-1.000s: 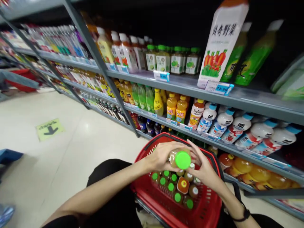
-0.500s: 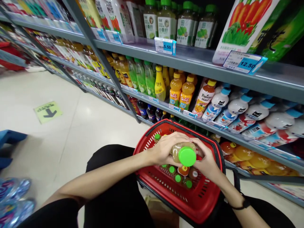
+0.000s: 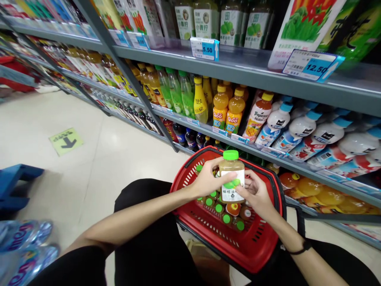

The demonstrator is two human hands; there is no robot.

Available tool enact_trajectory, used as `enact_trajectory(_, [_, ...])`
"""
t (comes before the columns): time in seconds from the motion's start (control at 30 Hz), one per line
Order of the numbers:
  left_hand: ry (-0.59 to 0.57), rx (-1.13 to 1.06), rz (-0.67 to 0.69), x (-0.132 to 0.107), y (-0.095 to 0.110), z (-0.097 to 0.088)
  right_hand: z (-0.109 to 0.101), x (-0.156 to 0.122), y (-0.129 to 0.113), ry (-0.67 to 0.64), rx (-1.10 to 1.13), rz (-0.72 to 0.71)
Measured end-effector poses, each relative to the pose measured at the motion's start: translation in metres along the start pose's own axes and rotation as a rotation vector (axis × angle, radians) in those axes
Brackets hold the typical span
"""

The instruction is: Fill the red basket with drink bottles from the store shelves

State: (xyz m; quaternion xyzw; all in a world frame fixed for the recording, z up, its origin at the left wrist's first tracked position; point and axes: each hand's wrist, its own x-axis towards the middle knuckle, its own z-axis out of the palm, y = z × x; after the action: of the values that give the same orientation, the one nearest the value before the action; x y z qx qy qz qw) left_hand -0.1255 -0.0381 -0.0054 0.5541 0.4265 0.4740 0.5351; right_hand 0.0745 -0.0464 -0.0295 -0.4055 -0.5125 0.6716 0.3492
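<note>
Both hands, left and right, are gripping a bottle above the red basket. Its green cap is pointing up; cloudy yellow-brown juice is showing around a white label bearing green fruit, partly covered by thumbs.

Pale glossy floor, yellow arrow sticker; grey shelving.

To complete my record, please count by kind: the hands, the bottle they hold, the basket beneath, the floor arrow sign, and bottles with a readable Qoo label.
Left hand and right hand: 2
Held bottle: 1
Red basket: 1
Floor arrow sign: 1
Qoo-labelled bottles: 2
Total: 7
</note>
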Motion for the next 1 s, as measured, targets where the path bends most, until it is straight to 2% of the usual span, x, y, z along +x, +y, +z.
enact_trajectory(0.23, [-0.108,-0.071,-0.164,0.020,-0.010,-0.021,-0.008,0.003,-0.005,0.099,-0.082,-0.029])
enact_trajectory(0.37, [-0.075,-0.040,-0.182,0.027,-0.013,-0.025,-0.014,0.001,-0.002,0.103,-0.289,-0.108])
enact_trajectory(0.5, [-0.057,-0.005,-0.179,0.035,-0.014,-0.031,-0.022,0.006,0.009,0.102,-0.372,-0.080])
enact_trajectory(0.63, [-0.068,0.239,-0.088,0.045,-0.026,-0.042,-0.032,0.016,0.026,0.086,-0.440,0.004])
enact_trajectory(0.8, [-0.045,0.570,-0.055,0.055,-0.058,-0.052,-0.047,0.024,0.035,0.141,-0.527,0.016])
enact_trajectory(0.9, [-0.117,0.902,-0.036,0.063,-0.081,-0.054,-0.055,0.025,0.032,0.165,-0.551,0.011])
enact_trajectory(1.0, [-0.224,1.077,-0.026,0.071,-0.109,-0.055,-0.060,0.025,0.027,0.160,-0.559,0.014])
